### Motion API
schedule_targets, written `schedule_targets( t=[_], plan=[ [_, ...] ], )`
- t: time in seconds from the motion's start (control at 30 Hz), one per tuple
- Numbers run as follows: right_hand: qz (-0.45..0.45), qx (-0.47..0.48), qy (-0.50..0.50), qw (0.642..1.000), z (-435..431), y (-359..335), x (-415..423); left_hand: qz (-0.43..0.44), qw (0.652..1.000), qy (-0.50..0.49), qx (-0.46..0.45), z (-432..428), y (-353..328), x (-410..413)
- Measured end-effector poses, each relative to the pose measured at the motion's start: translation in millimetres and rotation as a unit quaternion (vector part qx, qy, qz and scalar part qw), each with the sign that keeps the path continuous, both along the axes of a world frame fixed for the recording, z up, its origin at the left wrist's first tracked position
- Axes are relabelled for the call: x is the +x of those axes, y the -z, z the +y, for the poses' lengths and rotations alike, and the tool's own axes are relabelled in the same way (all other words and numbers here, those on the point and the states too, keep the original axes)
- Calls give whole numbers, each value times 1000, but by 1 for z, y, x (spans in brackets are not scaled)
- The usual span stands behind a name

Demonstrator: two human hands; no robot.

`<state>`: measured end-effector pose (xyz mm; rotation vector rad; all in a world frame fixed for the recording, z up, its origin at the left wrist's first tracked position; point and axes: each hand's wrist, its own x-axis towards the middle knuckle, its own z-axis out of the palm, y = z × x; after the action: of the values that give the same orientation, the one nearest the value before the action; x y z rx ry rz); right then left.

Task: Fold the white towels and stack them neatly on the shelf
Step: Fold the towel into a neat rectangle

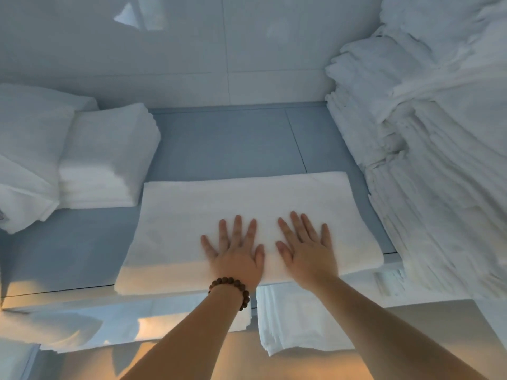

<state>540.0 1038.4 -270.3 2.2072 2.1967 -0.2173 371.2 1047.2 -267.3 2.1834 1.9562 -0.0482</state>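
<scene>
A folded white towel (pixel 208 212) lies flat on the grey-blue shelf (pixel 230 144), its near edge overhanging the shelf's front lip. My left hand (pixel 236 253), with a brown bead bracelet at the wrist, rests palm down on the towel's near middle, fingers spread. My right hand (pixel 308 250) lies flat beside it on the same towel, fingers apart. Neither hand grips the cloth.
A short stack of folded towels (pixel 107 160) sits at the shelf's left, with bulkier white linen (pixel 27 149) further left. A tall pile of folded white linen (pixel 428 149) fills the right side. More folded white cloth (pixel 296 322) lies on the lower shelf.
</scene>
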Motion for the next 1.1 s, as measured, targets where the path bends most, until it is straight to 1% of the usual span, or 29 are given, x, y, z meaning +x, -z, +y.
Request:
schedule_targets(
  t=[0.07,0.17,0.3,0.37,0.5,0.57,0.63,0.8,0.9,1.03,1.1],
  plan=[
    [-8,10,21,1000,-7,3,32,4,1000,-6,8,1,2,0],
    [-14,0,58,998,-18,3,74,7,1000,-6,9,1,2,2],
    [-27,-10,74,997,-19,-3,96,9,1000,-24,12,-1,-3,26],
    [-20,1,60,998,-5,-9,95,0,1000,11,21,3,-7,55],
    [27,17,-26,999,48,-15,80,-21,996,87,24,20,-7,109],
    [56,6,-41,998,76,-13,75,-13,995,100,26,26,-3,122],
    [59,-4,-35,998,97,-8,79,-6,995,95,34,29,1,122],
    [7,-1,-1,1000,119,1,113,11,999,34,26,31,6,81],
    [2,-11,35,999,122,1,117,20,999,-22,15,25,7,38],
    [-26,-7,76,997,117,-6,100,38,995,-95,23,7,5,-29],
    [-15,-1,59,998,106,-10,73,39,992,-114,24,0,3,-53]
  ],
)
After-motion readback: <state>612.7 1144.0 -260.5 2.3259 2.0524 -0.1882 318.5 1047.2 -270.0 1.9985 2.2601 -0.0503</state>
